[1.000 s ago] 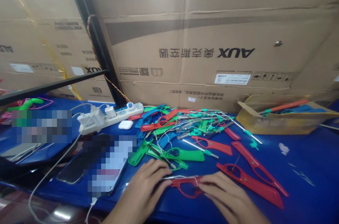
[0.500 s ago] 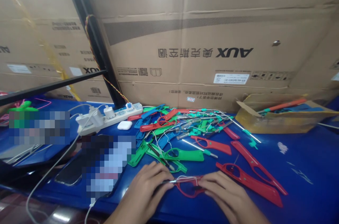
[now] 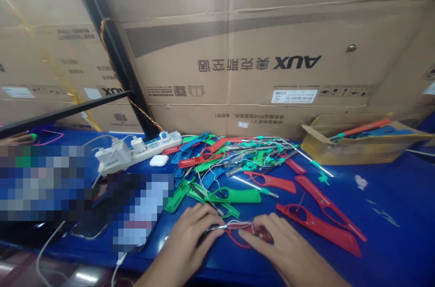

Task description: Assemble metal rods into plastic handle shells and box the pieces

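Both my hands are at the near edge of the blue table. My left hand [image 3: 188,241] grips a thin metal pin [image 3: 217,228] at the end of a red plastic frame [image 3: 253,231]. My right hand [image 3: 282,244] presses on that frame, with its fingers over the frame's far side. Thin white wire loops over the frame. Just beyond my hands lies a green plastic frame [image 3: 234,195]. Longer red frames [image 3: 316,228] lie to the right, and a tangled pile of coloured parts and metal pins [image 3: 238,160] spreads behind.
A white power strip [image 3: 136,153] with plugged-in chargers and a white earbud case [image 3: 159,160] stand to the left. A cardboard tray [image 3: 326,151] holds more parts at right. A phone [image 3: 90,226] lies near blurred areas. Large cartons and a black post [image 3: 115,51] stand behind. Another person's hand [image 3: 13,139] shows far left.
My right hand has moved left and farther onto the red frame, covering more of it. Another person's hand has appeared at far left, and the whole view has shifted slightly.
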The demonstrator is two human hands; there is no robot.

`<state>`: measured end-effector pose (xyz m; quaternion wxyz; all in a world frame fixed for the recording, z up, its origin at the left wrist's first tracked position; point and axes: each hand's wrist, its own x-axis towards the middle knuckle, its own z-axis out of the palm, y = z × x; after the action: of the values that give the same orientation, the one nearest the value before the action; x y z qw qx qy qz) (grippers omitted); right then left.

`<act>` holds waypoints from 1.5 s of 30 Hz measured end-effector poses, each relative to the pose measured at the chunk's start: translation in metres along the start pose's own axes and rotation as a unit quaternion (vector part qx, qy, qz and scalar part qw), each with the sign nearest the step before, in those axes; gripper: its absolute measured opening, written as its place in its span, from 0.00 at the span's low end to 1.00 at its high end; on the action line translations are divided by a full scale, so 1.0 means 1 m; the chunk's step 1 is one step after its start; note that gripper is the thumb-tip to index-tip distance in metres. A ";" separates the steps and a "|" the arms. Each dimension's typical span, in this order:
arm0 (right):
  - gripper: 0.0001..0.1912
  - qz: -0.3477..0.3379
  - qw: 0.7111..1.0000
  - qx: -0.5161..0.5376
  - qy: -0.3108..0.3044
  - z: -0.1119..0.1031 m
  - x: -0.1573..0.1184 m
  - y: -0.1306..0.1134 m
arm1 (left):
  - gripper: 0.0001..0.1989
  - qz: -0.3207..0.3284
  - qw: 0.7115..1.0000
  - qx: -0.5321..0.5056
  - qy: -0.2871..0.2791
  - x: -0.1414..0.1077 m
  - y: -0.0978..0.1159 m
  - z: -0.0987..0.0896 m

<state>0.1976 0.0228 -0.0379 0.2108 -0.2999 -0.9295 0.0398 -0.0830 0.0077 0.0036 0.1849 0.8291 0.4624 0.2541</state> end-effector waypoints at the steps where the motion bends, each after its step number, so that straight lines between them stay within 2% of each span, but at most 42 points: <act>1: 0.37 -0.003 1.000 0.001 -0.005 -0.001 0.000 0.000 | 0.07 0.003 1.000 0.000 0.002 0.000 0.001 -0.001; 6: 0.40 0.005 0.998 0.021 -0.050 -0.012 0.000 -0.004 | 0.06 0.008 1.000 0.003 -0.001 0.002 0.004 -0.003; 16: 0.34 0.047 0.996 0.037 -0.065 -0.029 0.008 -0.017 | 0.06 0.008 1.000 0.011 0.004 0.002 0.006 -0.005; 24: 0.33 0.046 0.996 0.061 -0.043 -0.031 0.004 -0.012 | 0.07 0.010 1.000 0.008 0.011 0.001 0.006 -0.005; 30: 0.24 0.038 0.996 0.078 -0.013 -0.031 -0.006 -0.003 | 0.07 0.016 0.999 0.015 0.032 0.001 0.005 -0.004; 36: 0.16 0.024 0.992 0.125 0.008 -0.042 0.000 -0.006 | 0.05 -0.029 0.999 -0.005 0.020 0.009 0.007 -0.007; 45: 0.14 0.058 0.982 0.175 0.036 -0.040 0.000 -0.008 | 0.07 -0.021 0.999 0.026 0.020 0.011 0.011 -0.001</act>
<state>0.2099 0.0142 0.0004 0.2905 -0.3132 -0.8811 0.2028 -0.0715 0.0114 0.0134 0.1597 0.8185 0.4896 0.2546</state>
